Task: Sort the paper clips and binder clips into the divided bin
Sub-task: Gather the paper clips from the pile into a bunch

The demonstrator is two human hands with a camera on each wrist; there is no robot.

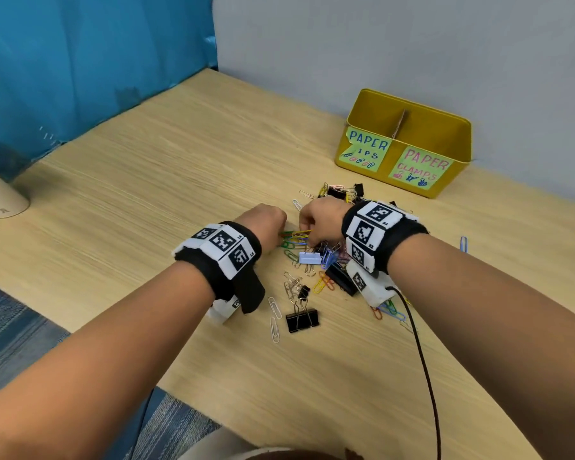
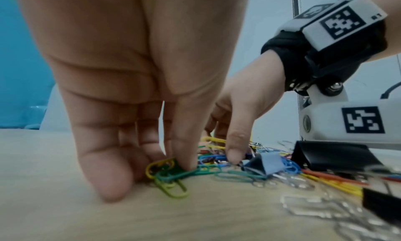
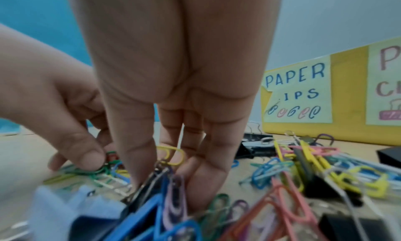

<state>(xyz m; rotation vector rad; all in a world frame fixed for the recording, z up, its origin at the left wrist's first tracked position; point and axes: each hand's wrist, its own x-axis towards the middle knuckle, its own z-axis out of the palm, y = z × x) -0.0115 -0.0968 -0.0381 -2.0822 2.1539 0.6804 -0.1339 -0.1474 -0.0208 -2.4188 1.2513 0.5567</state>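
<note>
Even, soft light fills all 3 views, without glare. On the pale wooden desk (image 1: 146, 200) shadows are faint. The head view is sharp but bends at its edges. Both wrist views are stretched, with near coloured wire paper clips (image 3: 178, 215) blurred.

One yellow bin (image 1: 409, 127) with two compartments and two paper labels sits at upper right. Two hands are in view. Paper clips (image 1: 307, 240) are too tangled to count; at least four binder clips (image 1: 302, 319) show.
</note>
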